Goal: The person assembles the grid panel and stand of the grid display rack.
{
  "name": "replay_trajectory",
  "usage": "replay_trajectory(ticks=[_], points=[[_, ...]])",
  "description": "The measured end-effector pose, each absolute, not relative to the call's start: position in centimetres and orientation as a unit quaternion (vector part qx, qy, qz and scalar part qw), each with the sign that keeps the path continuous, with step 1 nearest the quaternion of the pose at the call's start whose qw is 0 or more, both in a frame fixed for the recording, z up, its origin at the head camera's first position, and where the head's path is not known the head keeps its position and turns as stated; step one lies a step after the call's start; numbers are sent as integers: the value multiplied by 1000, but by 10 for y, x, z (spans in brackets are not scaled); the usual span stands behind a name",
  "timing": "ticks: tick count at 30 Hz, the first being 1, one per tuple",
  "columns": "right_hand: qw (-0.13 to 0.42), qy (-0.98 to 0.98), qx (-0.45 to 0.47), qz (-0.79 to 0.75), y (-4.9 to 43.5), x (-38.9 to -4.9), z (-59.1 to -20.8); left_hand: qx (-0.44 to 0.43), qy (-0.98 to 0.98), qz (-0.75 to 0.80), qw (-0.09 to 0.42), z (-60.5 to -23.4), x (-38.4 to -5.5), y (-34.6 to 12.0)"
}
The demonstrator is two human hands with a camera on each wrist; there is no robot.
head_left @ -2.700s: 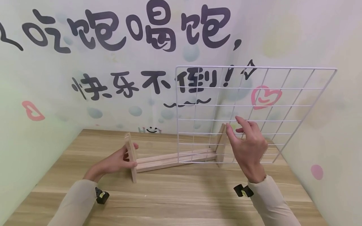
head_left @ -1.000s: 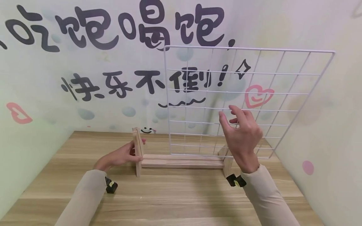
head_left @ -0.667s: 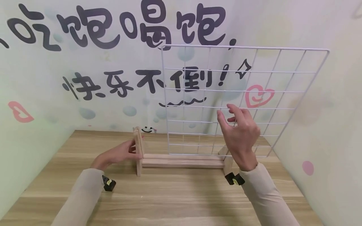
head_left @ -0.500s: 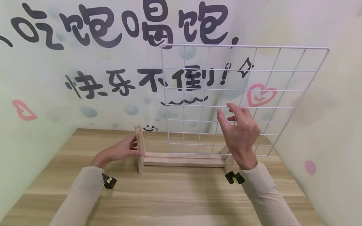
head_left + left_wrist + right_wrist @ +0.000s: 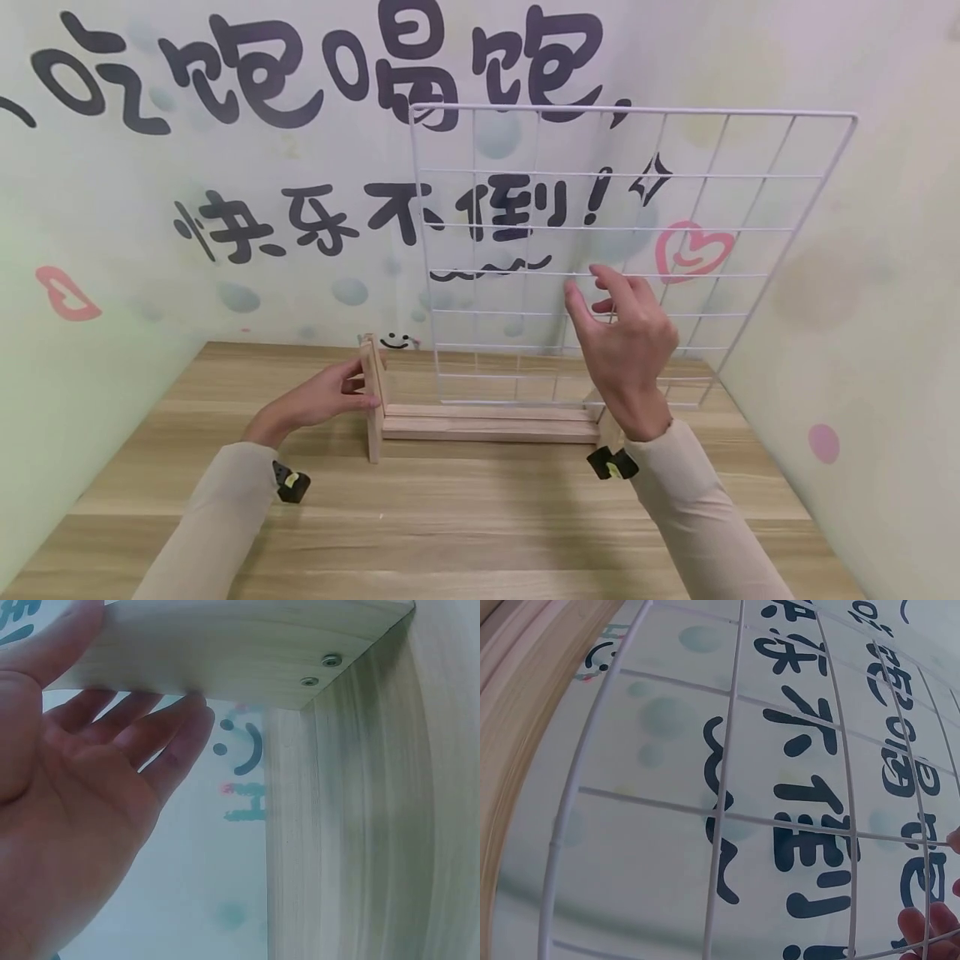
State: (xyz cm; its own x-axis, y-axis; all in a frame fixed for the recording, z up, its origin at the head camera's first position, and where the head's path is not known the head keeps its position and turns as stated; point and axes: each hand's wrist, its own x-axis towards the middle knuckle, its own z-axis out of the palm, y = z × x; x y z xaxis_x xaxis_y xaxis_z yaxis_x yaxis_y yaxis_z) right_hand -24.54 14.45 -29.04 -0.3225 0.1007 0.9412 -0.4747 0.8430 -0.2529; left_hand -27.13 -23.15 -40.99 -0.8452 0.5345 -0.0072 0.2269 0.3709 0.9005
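A low wooden stand, two uprights joined by a double rail [image 5: 491,428], sits on the table. My left hand [image 5: 322,396] grips its left upright [image 5: 372,417], thumb on the near side and fingers behind. In the left wrist view the hand [image 5: 82,787] reaches round this board [image 5: 202,652], which bears two screws. My right hand [image 5: 630,350] holds a white wire grid panel [image 5: 637,110] upright above the stand, offset to the right. The grid's lower edge appears just behind or above the rail; contact cannot be told. My right hand partly hides the right upright [image 5: 609,429].
The wood-grain table [image 5: 420,533] meets a wall [image 5: 330,158] with dark lettering behind it. Another wall [image 5: 892,333] closes the right side, near the grid's right edge. A small black wrist camera [image 5: 292,483] sits on each sleeve.
Over the last seconds my left hand has turned the stand from slanted to straight across. My right hand has raised the grid and brought it leftward, slightly more in the last half second.
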Motion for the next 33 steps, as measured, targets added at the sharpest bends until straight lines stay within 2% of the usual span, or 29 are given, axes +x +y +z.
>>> replay_trajectory(ticks=[18, 33], points=[[575, -768, 124, 253, 119, -252, -269, 239, 822, 499, 134, -414, -272, -231], [583, -761, 115, 261, 97, -258, -249, 241, 818, 503, 140, -415, -271, -231]])
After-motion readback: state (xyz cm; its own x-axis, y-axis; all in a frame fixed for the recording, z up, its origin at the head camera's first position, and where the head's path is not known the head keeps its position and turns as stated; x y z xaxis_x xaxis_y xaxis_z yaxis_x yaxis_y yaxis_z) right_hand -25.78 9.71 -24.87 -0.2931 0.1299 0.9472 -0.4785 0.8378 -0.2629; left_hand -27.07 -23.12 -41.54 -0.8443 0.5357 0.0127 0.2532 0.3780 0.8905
